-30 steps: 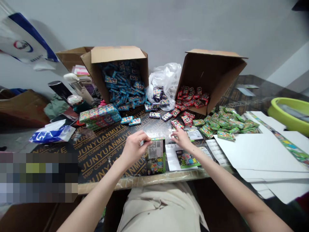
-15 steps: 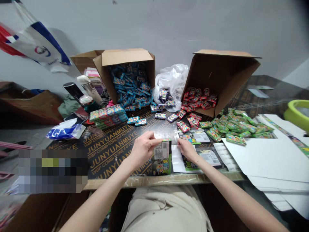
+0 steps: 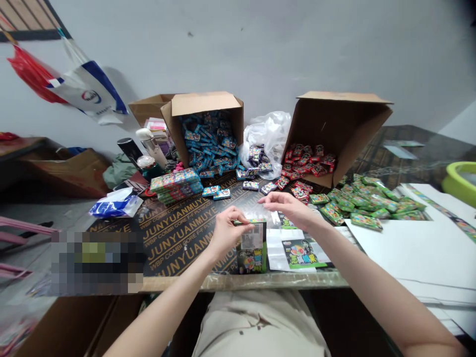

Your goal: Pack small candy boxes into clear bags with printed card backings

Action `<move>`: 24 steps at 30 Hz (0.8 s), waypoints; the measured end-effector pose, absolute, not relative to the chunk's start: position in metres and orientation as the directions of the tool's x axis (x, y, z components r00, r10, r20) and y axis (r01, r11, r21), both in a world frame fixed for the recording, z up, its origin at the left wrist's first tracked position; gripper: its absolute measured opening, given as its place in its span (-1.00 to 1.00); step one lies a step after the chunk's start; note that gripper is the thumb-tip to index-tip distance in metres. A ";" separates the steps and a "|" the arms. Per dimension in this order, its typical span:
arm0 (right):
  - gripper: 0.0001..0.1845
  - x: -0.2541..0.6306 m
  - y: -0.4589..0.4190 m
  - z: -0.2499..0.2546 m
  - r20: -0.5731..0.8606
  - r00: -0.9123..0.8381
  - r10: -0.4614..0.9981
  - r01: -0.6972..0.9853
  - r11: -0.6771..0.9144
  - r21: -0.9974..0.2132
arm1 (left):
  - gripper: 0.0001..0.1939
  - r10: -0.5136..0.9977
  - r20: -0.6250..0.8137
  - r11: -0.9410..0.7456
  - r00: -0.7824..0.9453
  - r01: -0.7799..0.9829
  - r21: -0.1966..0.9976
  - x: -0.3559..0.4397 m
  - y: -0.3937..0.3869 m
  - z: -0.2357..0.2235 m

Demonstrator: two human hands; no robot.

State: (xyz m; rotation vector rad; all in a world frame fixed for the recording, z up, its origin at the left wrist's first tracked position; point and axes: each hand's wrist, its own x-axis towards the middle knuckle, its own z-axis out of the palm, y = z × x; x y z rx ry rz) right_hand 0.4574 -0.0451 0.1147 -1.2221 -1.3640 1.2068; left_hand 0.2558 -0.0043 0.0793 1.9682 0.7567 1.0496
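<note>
Dark printed tabletop, box upright near its taped front edge. Left hand has thumb and fingers clamped on the box's top; tipping risk if that pinch slips, since the box looks tall and narrow. Right hand is raised, fingers bent; can't tell if the tips meet or pinch anything. Its forearm crosses above the printed sheets: a low sweep could drag those off the edge or scatter the nearby green packets.
</note>
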 end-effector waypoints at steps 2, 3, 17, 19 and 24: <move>-0.78 0.444 -0.042 0.126 -0.041 -0.206 0.978 0.107 -0.019 -0.994 | -0.86 0.787 0.408 -0.507 0.464 0.107 0.855 0.255 -0.005 0.078; -0.78 0.440 -0.040 0.128 -0.064 -0.258 0.964 0.119 -0.034 -0.992 | -0.87 0.784 0.410 -0.509 0.466 0.106 0.854 0.255 -0.006 0.079; -0.84 0.426 -0.023 0.096 -0.049 -0.099 0.994 0.277 -0.020 -0.961 | -0.88 0.768 0.490 -0.623 0.413 0.305 0.720 0.261 -0.015 0.078; -0.73 0.433 -0.021 0.083 0.021 0.011 1.000 0.391 0.015 -0.920 | -0.85 0.713 0.530 -0.692 0.459 0.339 0.637 0.257 -0.014 0.077; -0.84 0.475 -0.024 0.030 0.119 0.181 0.976 0.774 -0.066 -0.630 | -0.75 0.704 0.541 -0.695 0.461 0.606 0.388 0.220 -0.004 0.081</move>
